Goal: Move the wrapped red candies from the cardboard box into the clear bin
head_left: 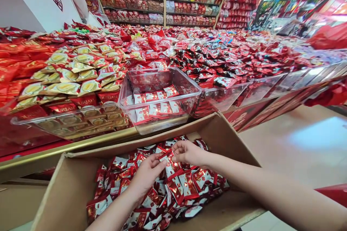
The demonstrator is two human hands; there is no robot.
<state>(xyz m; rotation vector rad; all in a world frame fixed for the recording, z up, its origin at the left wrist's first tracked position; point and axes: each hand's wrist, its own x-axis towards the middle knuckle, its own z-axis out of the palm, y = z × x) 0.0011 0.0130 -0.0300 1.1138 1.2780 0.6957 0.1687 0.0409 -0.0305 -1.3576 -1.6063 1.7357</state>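
Note:
Both hands are inside an open cardboard box (pixel 238 144) heaped with red and white candy packets (pixel 151 202). My left hand (pixel 148 171) pinches a candy packet (pixel 172 166) between thumb and fingers at its left side. At the same packet's upper right, my right hand (pixel 189 152) has its thumb and fingers closed on the edge. Loose packets lie beneath and around both hands. Just beyond the box stands a clear plastic bin (pixel 162 124), with similar packets laid in rows on its bottom.
Left of the bin, durian packets (pixel 88 86) are piled in a clear tray. Dark red packets (pixel 200 59) are heaped to the right. A gold-coloured rail (pixel 67 148) edges the display. Stocked shelves (pixel 162 0) stand behind, and pale floor (pixel 292 144) shows at right.

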